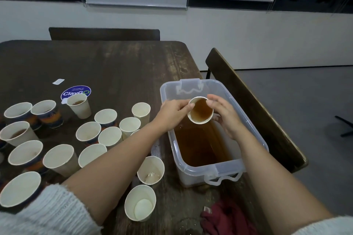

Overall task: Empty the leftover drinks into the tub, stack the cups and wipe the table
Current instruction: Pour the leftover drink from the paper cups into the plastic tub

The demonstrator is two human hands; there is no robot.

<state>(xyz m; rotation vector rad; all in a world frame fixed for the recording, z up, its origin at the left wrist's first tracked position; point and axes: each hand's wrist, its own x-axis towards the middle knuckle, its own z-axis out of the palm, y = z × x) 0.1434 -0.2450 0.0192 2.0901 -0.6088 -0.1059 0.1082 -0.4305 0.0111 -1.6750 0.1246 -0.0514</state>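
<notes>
Nearest the camera, a red cloth (227, 217) lies on the desk (118, 63), likely waiting for wiping. Beyond it, over the clear tub (227, 168) of brown liquid, both the left hand (173, 112) and the right hand (225, 114) curl their fingers round a tilted paper cup (200, 110) holding tea, steadying the pour. Farther left stand unstacked cups (107, 118).
</notes>
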